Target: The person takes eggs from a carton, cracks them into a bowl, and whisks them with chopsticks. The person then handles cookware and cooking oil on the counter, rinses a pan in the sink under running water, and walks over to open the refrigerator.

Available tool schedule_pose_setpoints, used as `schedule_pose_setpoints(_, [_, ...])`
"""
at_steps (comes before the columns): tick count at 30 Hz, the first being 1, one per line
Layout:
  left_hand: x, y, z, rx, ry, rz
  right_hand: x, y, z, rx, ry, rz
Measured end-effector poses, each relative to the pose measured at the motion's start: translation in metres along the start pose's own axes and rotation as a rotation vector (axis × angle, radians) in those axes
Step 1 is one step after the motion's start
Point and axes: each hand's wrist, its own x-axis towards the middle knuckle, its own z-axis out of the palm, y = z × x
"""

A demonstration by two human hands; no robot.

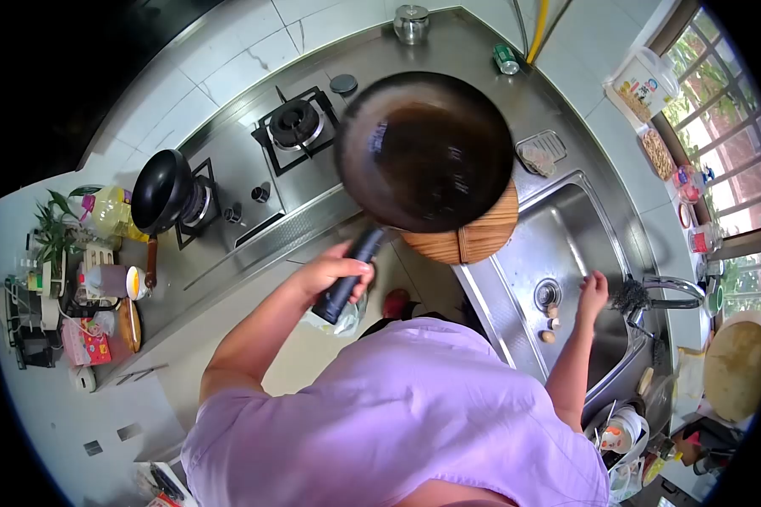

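Note:
A large dark wok (431,144) is held up by its black handle, which my left hand (338,275) is wrapped around. Its brownish, worn inside shows wet glints. Beneath it, a round wooden board (473,232) is partly covered by the pan. My right hand (594,296) is over the right side of the steel sink (528,279), its fingers curled together. Whatever it may hold cannot be made out. Just beside it, a dark bristly scrubber (630,297) is by the faucet (676,289).
Eggshell-like pieces (548,336) lie near the sink drain (547,293). On the left burner sits a second black wok (162,193), its wooden handle overhanging the counter. A bare gas burner (294,125) is behind. A green can (506,59) and a glass jar (412,25) stand at the back.

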Motion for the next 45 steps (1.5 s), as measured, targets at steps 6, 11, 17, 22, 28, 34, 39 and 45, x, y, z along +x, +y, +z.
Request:
schedule_pose_setpoints(6, [-0.016, 0.039, -0.086, -0.143, 0.238, 0.157, -0.033, -0.107, 0.099, 0.016, -0.231, -0.029])
schedule_pose_setpoints(11, [-0.008, 0.069, -0.147, -0.268, 0.315, 0.246, -0.042, -0.130, 0.138, -0.069, -0.328, -0.115])
schedule_pose_setpoints(17, [0.012, 0.104, -0.179, -0.499, 0.317, 0.302, -0.052, -0.149, 0.155, -0.309, -0.398, -0.180])
schedule_pose_setpoints(22, [0.033, 0.113, -0.189, -0.490, 0.345, 0.321, -0.056, -0.147, 0.164, -0.294, -0.386, -0.204])
schedule_pose_setpoints(28, [0.012, 0.129, -0.182, -0.349, 0.377, 0.199, -0.072, -0.146, 0.165, -0.410, -0.472, -0.191])
schedule_pose_setpoints(34, [0.023, 0.049, -0.285, 1.826, 1.136, 0.225, -0.092, -0.158, 0.166, -0.426, -0.494, -0.265])
schedule_pose_setpoints(39, [0.029, 0.070, -0.298, 1.908, 0.775, -0.277, -0.096, -0.165, 0.153, -0.482, -0.498, -0.219])
schedule_pose_setpoints(45, [0.059, 0.032, -0.337, 1.709, 1.214, -0.054, -0.109, -0.180, 0.144, -0.465, -0.499, -0.170])
